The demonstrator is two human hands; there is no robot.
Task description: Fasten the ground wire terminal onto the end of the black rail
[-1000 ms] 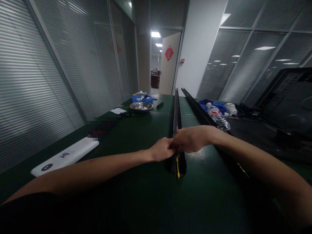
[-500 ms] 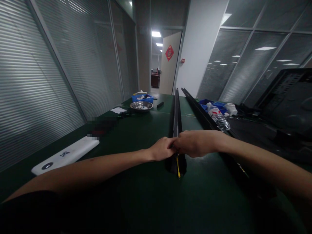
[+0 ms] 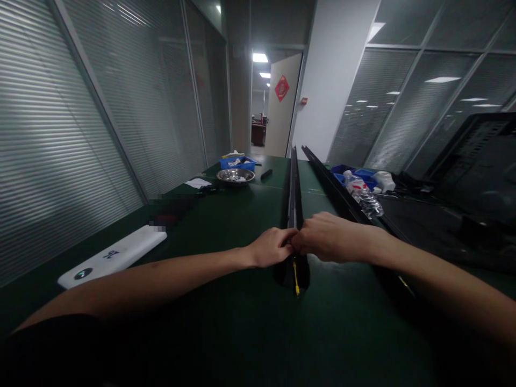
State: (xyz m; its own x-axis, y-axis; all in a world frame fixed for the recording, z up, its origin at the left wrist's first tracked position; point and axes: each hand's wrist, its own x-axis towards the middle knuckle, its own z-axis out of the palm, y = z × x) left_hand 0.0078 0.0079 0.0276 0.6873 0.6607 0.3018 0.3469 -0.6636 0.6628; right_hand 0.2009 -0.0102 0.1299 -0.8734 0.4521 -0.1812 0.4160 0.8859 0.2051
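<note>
A long black channel-shaped rail [image 3: 294, 188] runs away from me down the middle of the green table [image 3: 242, 322]. Over its near part, my left hand [image 3: 271, 248] and my right hand [image 3: 320, 236] meet with fingers closed together. What the fingertips pinch is hidden between them. From just below the hands a short yellow cable [image 3: 296, 277] with a yellow plug comes out along the rail's near end. A second black rail [image 3: 332, 185] lies to the right, partly under my right forearm.
On the left lie a white elongated device [image 3: 116, 255] and a pixelated dark item. Farther back are a metal bowl [image 3: 235, 176], a blue bin [image 3: 242, 163] and a small black block [image 3: 266, 174]. Plastic bottles [image 3: 365, 196], blue bins and a large black panel [image 3: 475, 177] stand right.
My right hand's knuckles have risen a little, and its fingers have shifted slightly right at the rail. The left hand stays almost in place. The view has shifted slightly.
</note>
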